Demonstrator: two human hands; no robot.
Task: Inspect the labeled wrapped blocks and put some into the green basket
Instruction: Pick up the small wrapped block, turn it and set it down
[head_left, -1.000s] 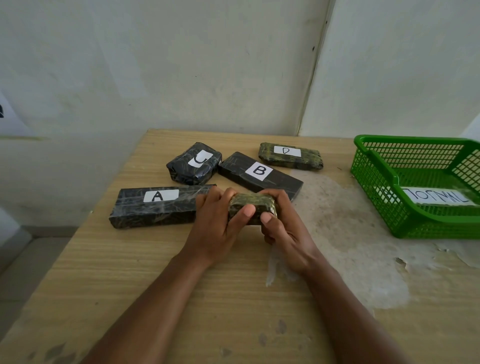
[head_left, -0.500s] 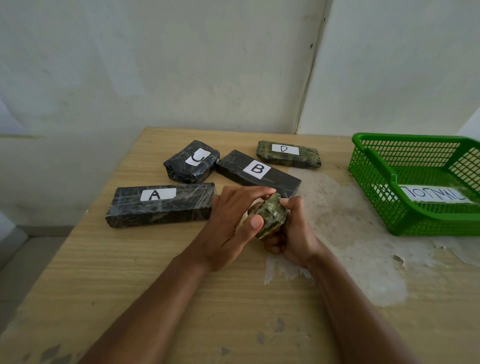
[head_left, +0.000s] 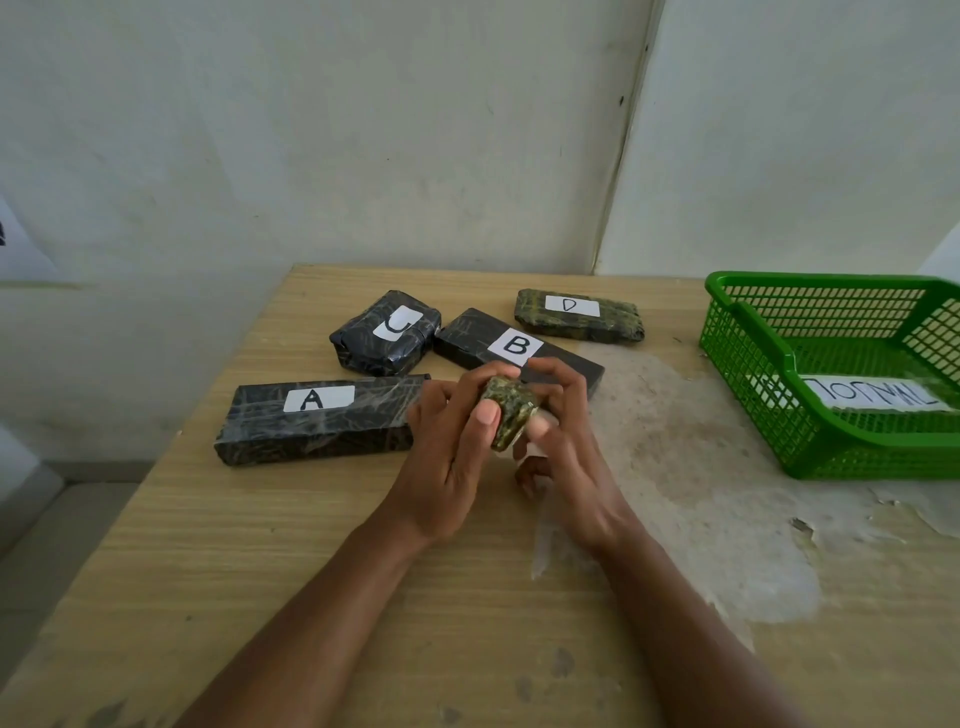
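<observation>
The small block (head_left: 509, 418) is being held tilted above the table (head_left: 260, 571), grasped between left hand (head_left: 457, 452) and right hand (head_left: 563, 441); turning it slowly should bring any label into view. Blocks A (head_left: 317, 418), J (head_left: 387, 332), B (head_left: 514, 345), D (head_left: 579, 314) are lying beyond. Nothing is blocking the way right to the basket (head_left: 753, 364).

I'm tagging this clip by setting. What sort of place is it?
Probably a bare room set up for sorting: a worn wooden table against plain white walls, letter-labeled wrapped blocks, a green plastic basket.

green basket (head_left: 748, 353), blk blocks (head_left: 317, 421), tan table (head_left: 260, 545)
</observation>
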